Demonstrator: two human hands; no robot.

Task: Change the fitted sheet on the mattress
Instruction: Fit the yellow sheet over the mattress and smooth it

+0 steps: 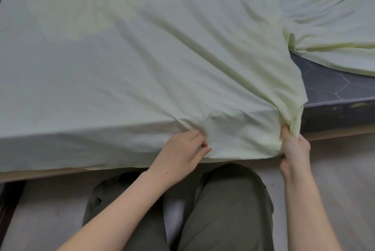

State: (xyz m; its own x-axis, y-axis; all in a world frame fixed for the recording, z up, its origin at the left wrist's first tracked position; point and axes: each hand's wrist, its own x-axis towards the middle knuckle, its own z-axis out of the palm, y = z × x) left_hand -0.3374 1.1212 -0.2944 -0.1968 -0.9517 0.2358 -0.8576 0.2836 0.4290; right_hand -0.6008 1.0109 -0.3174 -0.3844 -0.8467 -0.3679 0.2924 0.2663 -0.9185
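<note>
Pale yellow sheet (142, 58), wrinkled, bunched

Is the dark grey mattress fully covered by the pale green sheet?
No, the dark grey quilted mattress lies bare at the right, beside the pale green sheet.

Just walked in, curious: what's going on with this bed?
A person is fitting a pale sheet on a mattress. The right hand grips a bunched edge at the near side; the left hand pinches the cloth beside it. The sheet covers most of the top, but the grey mattress shows bare on the right.
</note>
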